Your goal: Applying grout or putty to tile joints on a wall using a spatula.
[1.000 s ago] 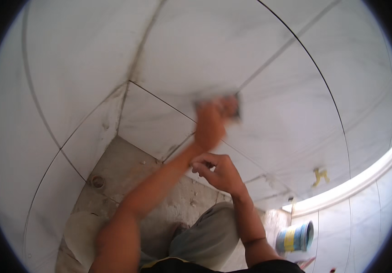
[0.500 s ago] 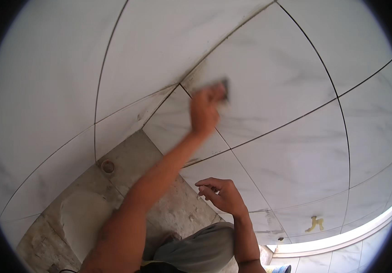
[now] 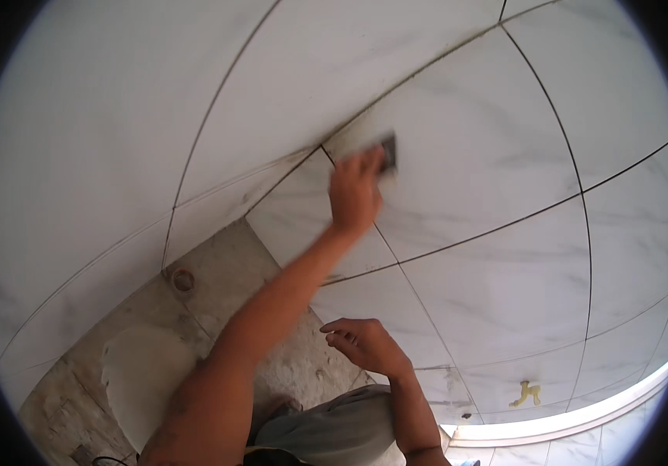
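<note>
Gripping what, the left hand [image 3: 355, 190]?

1 dark flat pad [image 3: 390, 152], slightly blurred, fingers closed around it. Location: against a white, grey-veined wall tile [image 3: 466, 147], near the corner seam [image 3: 419, 71].

And the right hand [image 3: 371, 346]?

Released; fingers loosely bent, above the grey trouser leg [image 3: 334, 423].

Other entries?

1 round opening [image 3: 183, 280] in the stained floor [image 3: 221, 256], beside the left wall; 1 yellow tap-shaped fitting [image 3: 527, 394], lower right, on the tiling.

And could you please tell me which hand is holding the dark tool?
The left hand, up at the wall, holds the dark tool; the right hand, lower in view, appears empty.
</note>
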`<action>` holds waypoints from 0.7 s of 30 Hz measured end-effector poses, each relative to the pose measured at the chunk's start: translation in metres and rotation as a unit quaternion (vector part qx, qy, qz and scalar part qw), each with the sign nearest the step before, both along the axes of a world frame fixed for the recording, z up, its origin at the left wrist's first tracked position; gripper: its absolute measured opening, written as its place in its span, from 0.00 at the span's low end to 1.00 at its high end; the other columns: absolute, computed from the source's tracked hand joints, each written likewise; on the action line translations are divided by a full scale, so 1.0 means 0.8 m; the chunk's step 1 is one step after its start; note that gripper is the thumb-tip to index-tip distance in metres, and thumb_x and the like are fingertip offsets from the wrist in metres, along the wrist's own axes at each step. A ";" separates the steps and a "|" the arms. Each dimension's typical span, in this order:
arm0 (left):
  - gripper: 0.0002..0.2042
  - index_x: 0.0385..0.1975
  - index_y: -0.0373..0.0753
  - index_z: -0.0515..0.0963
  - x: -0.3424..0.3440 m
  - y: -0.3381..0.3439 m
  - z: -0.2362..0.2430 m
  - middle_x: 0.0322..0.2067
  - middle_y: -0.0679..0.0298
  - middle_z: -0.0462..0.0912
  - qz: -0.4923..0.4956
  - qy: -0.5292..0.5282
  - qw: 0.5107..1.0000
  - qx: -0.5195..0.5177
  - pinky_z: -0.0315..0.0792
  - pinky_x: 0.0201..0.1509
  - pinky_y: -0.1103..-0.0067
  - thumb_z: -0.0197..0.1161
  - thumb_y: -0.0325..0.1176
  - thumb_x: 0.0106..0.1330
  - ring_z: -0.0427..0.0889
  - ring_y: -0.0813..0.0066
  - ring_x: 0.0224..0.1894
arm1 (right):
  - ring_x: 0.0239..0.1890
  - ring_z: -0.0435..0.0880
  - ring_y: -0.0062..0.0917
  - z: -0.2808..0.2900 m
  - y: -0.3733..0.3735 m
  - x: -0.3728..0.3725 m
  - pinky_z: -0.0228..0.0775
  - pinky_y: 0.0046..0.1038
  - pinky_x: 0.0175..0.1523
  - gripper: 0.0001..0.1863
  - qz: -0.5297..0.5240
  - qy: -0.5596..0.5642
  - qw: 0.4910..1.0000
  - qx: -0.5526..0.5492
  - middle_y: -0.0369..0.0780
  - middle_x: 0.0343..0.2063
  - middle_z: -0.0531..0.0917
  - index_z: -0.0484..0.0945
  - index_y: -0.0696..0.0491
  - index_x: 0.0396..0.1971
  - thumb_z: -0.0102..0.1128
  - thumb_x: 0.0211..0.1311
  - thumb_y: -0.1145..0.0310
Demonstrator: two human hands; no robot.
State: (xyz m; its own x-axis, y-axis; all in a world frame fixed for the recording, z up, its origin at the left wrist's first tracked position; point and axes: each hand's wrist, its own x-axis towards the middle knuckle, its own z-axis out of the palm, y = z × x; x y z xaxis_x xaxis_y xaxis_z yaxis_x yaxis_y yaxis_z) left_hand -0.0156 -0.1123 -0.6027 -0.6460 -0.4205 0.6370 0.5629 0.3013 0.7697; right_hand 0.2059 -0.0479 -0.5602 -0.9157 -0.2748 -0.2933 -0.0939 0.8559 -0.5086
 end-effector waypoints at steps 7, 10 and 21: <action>0.32 0.59 0.42 0.76 0.005 -0.003 0.005 0.49 0.59 0.77 -0.014 0.042 0.998 0.039 0.71 0.50 0.61 0.62 0.19 0.47 0.75 0.54 0.47 | 0.26 0.83 0.21 -0.004 0.005 0.013 0.76 0.24 0.34 0.11 0.013 0.010 1.000 0.026 0.42 0.27 0.87 0.83 0.56 0.46 0.63 0.66 0.71; 0.31 0.59 0.42 0.76 -0.031 -0.041 0.022 0.49 0.60 0.77 -0.006 -0.013 0.998 0.062 0.71 0.52 0.62 0.62 0.19 0.49 0.75 0.55 0.47 | 0.26 0.83 0.23 0.007 -0.003 0.009 0.76 0.25 0.35 0.11 -0.002 -0.010 1.000 -0.005 0.43 0.28 0.86 0.84 0.55 0.46 0.63 0.66 0.71; 0.30 0.59 0.41 0.76 0.006 -0.013 0.019 0.49 0.62 0.78 -0.004 -0.002 0.999 0.039 0.72 0.49 0.65 0.61 0.19 0.50 0.75 0.57 0.48 | 0.27 0.84 0.24 0.006 -0.002 0.010 0.77 0.26 0.37 0.11 -0.016 -0.006 1.000 -0.014 0.42 0.29 0.87 0.84 0.54 0.46 0.62 0.66 0.73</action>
